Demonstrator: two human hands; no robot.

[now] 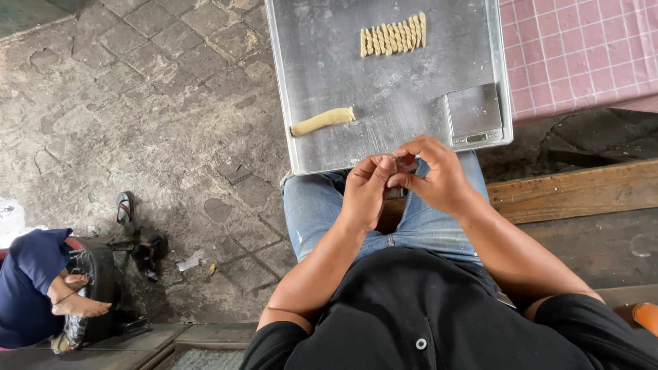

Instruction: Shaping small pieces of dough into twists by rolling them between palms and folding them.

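a small unseen bit was pinched between left hand (365,188) and right hand (433,175); metal tray (322,147), dough log (323,120), twisted pieces (393,35) and scale (473,114) were seen just beyond.

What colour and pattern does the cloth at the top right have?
The cloth is pink with a grid of thin white lines, seen in the head view.

Both hands (404,179) pinched together over lap; dough roll (323,121) on tray (322,62).
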